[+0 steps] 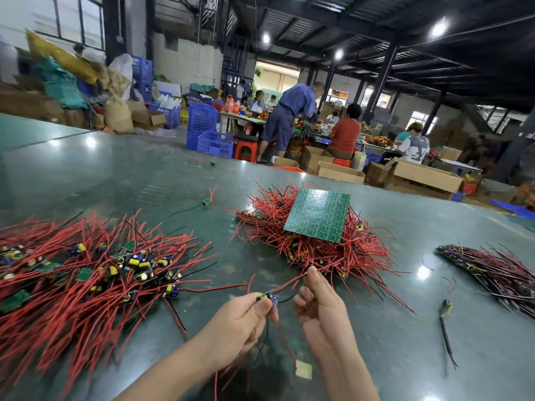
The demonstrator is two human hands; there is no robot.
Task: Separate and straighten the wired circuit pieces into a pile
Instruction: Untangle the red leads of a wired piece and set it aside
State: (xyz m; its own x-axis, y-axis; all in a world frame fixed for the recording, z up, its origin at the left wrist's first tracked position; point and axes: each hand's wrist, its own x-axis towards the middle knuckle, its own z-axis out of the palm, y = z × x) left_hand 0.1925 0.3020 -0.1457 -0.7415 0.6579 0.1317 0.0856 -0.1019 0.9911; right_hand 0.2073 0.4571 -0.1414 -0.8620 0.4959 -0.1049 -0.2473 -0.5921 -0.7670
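The left hand [240,322] pinches a small wired circuit piece [267,298] by its board, just above the near edge of the bench [173,180], while the right hand [321,302] pinches one of its red leads [289,283] between thumb and forefinger, apparently to draw it straight. Both grips are clamped, one on the board and one on the wire. The chief risk seems to be at the solder joint: a hard or sideways pull on the lead could tear it from the board or crack the joint. The black lead [262,337] hanging below the left hand could also snag in loose red wires lying under the wrists and drag them along. The right fingertips sit close to the tangled heap under the green panel [318,218], so a long stroke may catch strands there and pull the heap apart. Dropping the piece carelessly onto the sorted pile [95,270] at the left could re-tangle the leads already laid out.
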